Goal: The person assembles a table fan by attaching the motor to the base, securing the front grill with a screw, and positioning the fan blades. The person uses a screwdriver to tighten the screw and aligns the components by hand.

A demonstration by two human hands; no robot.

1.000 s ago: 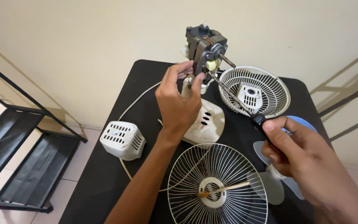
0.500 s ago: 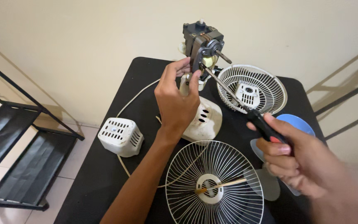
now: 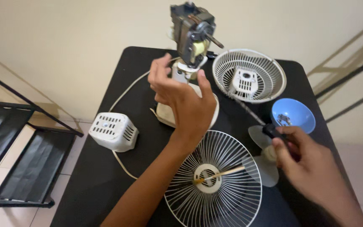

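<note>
A bare fan motor (image 3: 192, 31) with its shaft stands on a cream neck and base (image 3: 214, 110) at the back of the black table (image 3: 148, 138). My left hand (image 3: 181, 101) hovers just below the motor in front of the base, fingers spread, gripping nothing. My right hand (image 3: 303, 168) is at the right, closed on a black-handled screwdriver (image 3: 269, 129). Its shaft points up-left toward the rear grille (image 3: 248, 75), clear of the motor.
A front wire grille (image 3: 213, 180) with a thin wooden stick (image 3: 221, 173) on it lies near me. A blue bowl (image 3: 293, 113), a translucent fan blade (image 3: 265, 168), a white vented motor cover (image 3: 112, 130) and a white cord (image 3: 127, 90) are around. A black shelf (image 3: 5, 147) stands left.
My right hand drew the screwdriver down and right, away from the motor. My left hand let go of the motor and opened lower, over the base.
</note>
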